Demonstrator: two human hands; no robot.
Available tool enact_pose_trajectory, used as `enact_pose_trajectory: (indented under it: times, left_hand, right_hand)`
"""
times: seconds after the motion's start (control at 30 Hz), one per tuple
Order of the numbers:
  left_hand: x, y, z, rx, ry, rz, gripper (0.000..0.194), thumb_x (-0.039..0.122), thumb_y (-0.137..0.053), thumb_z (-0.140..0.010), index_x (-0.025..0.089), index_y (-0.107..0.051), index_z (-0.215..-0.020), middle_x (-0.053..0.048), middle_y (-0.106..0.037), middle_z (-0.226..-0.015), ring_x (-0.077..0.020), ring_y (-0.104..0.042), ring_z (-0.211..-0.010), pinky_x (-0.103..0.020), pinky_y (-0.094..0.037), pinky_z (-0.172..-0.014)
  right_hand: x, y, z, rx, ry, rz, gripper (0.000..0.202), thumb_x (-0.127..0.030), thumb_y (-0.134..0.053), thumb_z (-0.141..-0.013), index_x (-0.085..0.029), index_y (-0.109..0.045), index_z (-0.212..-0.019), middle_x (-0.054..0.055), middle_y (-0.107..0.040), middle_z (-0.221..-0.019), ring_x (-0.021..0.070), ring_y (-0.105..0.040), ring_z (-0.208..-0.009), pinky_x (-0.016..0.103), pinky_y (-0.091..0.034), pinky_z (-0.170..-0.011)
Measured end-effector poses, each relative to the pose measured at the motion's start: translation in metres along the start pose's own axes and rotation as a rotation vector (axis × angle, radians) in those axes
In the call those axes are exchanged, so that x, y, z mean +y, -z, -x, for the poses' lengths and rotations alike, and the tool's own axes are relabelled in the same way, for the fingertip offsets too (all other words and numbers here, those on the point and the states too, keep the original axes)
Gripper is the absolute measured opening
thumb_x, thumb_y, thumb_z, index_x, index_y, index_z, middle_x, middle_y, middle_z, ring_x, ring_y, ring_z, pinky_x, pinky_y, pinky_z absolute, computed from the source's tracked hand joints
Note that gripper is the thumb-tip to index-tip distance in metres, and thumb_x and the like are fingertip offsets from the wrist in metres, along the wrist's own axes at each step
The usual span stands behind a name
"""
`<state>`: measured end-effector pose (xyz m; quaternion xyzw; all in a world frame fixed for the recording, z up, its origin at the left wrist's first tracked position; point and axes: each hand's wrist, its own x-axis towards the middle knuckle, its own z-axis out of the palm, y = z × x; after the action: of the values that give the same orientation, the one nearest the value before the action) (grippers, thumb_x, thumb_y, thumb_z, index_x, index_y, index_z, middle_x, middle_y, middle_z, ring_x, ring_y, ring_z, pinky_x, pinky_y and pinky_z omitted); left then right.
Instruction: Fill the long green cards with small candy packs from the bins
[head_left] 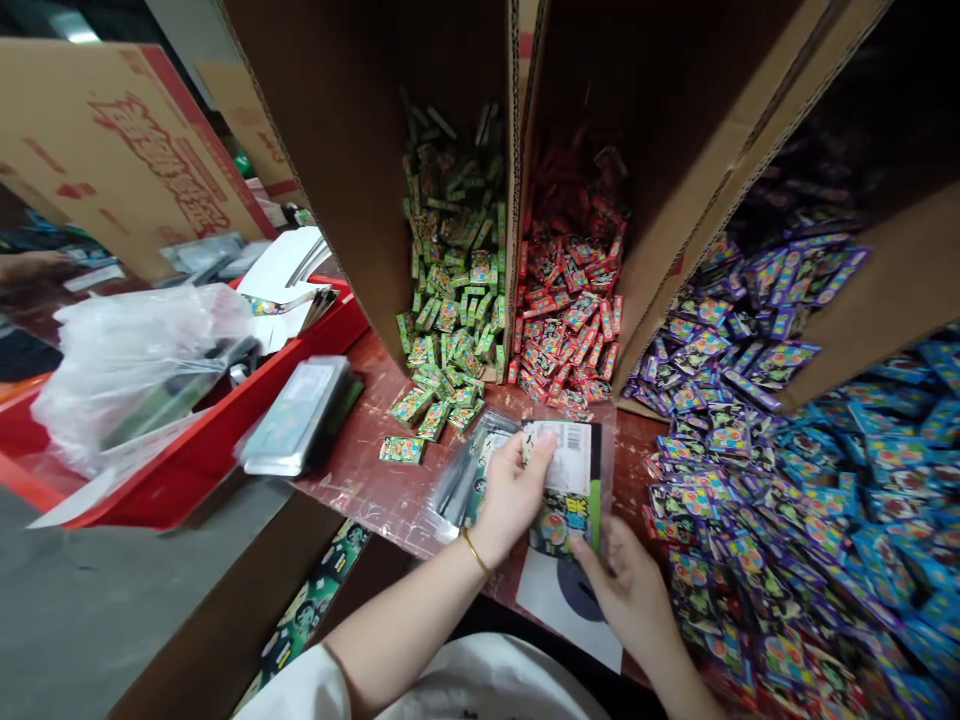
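Both hands hold a flat printed packet (570, 510) in a clear plastic sleeve, with a white barcode label at its top and a green and black design below. The thumb of my left hand (510, 490) presses on the label, its fingers closed at the packet's left edge. My right hand (626, 570) pinches the lower right edge between thumb and fingers. Under and beside the left hand lies a stack of similar clear sleeves (454, 490). Below the packet, a white sheet (551, 595) with a dark round mark sticks out over the table edge.
Cardboard compartments (517, 200) hold small green packs (450, 310), red packs (574, 330) and purple packs (727, 350). Blue packs (885, 480) spread at right. Left are a stack of clear cases (296, 410), a red tray (187, 470) and a plastic bag (142, 340). Another person's hand (34, 268) shows far left.
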<state>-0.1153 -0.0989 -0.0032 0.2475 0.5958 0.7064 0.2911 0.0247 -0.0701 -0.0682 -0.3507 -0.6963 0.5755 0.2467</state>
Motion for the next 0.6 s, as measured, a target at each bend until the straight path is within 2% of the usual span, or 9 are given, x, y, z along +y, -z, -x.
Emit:
enact_pose_trajectory:
  times: [0.07,0.13,0.23,0.3,0.4,0.43,0.47,0.53,0.6]
  left_hand:
    - [-0.010,-0.008,0.012,0.014,-0.065,-0.065,0.028,0.043,-0.053,-0.084,0.017,-0.056,-0.093,-0.002,-0.061,-0.082,-0.0148,-0.055,-0.073,-0.025,-0.045,-0.067]
    - [-0.019,-0.017,0.022,0.019,-0.119,-0.152,0.026,0.041,-0.053,-0.085,0.018,-0.052,-0.097,-0.003,-0.059,-0.087,-0.0158,-0.056,-0.079,-0.027,-0.045,-0.073]
    - [-0.026,-0.021,0.027,0.018,-0.162,-0.228,0.022,0.038,-0.039,-0.092,0.019,-0.048,-0.097,-0.004,-0.057,-0.088,-0.0162,-0.055,-0.082,-0.029,-0.046,-0.077]
    - [-0.028,-0.013,0.025,0.047,-0.219,-0.295,0.025,0.034,-0.032,-0.095,0.018,-0.045,-0.109,-0.009,-0.056,-0.101,-0.0184,-0.055,-0.095,-0.034,-0.044,-0.086]
    - [-0.019,0.017,0.023,0.084,-0.442,-0.568,0.049,0.032,-0.050,-0.088,0.015,-0.032,-0.130,-0.018,-0.041,-0.130,-0.0271,-0.039,-0.124,-0.047,-0.031,-0.103]
    - [-0.012,0.030,0.023,0.056,-0.520,-0.663,0.057,0.032,-0.058,-0.083,0.015,-0.032,-0.132,-0.019,-0.039,-0.133,-0.0298,-0.035,-0.127,-0.050,-0.028,-0.104]
    - [-0.004,0.044,0.024,-0.027,-0.553,-0.725,0.058,0.032,-0.062,-0.080,0.017,-0.037,-0.130,-0.018,-0.042,-0.130,-0.0301,-0.037,-0.126,-0.050,-0.030,-0.104]
    - [0.017,0.072,0.026,-0.146,-0.505,-0.726,0.057,0.038,-0.071,-0.071,0.017,-0.049,-0.119,-0.014,-0.055,-0.114,-0.0273,-0.052,-0.109,-0.043,-0.043,-0.094]
    - [0.036,0.097,0.030,-0.206,-0.248,-0.694,0.045,0.041,-0.074,-0.067,0.016,-0.060,-0.101,-0.007,-0.064,-0.089,-0.0209,-0.060,-0.081,-0.032,-0.050,-0.074]
  right_hand:
    - [-0.003,-0.002,-0.002,0.159,0.037,0.117,0.045,-0.053,-0.047,-0.084,-0.018,-0.054,-0.113,0.014,-0.065,-0.111,0.0280,-0.061,-0.103,0.041,-0.049,-0.087]
    - [-0.005,-0.006,-0.003,0.254,0.067,0.223,0.051,-0.055,-0.033,-0.089,-0.016,-0.054,-0.113,0.016,-0.063,-0.114,0.0287,-0.060,-0.106,0.041,-0.049,-0.086]
    - [-0.010,-0.006,-0.005,0.285,0.115,0.321,0.054,-0.054,-0.024,-0.091,-0.015,-0.058,-0.105,0.016,-0.067,-0.104,0.0277,-0.064,-0.095,0.037,-0.052,-0.076]
    - [-0.013,0.001,-0.008,0.256,0.141,0.404,0.050,-0.051,-0.024,-0.092,-0.017,-0.059,-0.100,0.014,-0.070,-0.094,0.0262,-0.067,-0.083,0.034,-0.053,-0.067]
    - [-0.018,0.014,-0.013,0.126,0.228,0.528,0.038,-0.046,-0.032,-0.092,-0.019,-0.057,-0.101,0.010,-0.071,-0.081,0.0239,-0.067,-0.068,0.030,-0.050,-0.057]
    - [-0.020,0.017,-0.013,0.038,0.265,0.548,0.034,-0.044,-0.034,-0.092,-0.020,-0.056,-0.100,0.008,-0.070,-0.076,0.0226,-0.067,-0.064,0.029,-0.049,-0.055]
    - [-0.023,0.017,-0.013,-0.062,0.303,0.560,0.029,-0.041,-0.035,-0.093,-0.021,-0.055,-0.098,0.006,-0.069,-0.071,0.0213,-0.066,-0.061,0.028,-0.048,-0.054]
    - [-0.031,0.011,-0.011,-0.257,0.368,0.576,0.024,-0.037,-0.036,-0.093,-0.022,-0.054,-0.093,0.003,-0.066,-0.066,0.0195,-0.065,-0.058,0.026,-0.045,-0.053]
    - [-0.043,-0.001,-0.012,-0.398,0.406,0.597,0.023,-0.035,-0.036,-0.094,-0.022,-0.055,-0.089,0.003,-0.066,-0.066,0.0185,-0.064,-0.058,0.025,-0.043,-0.053]
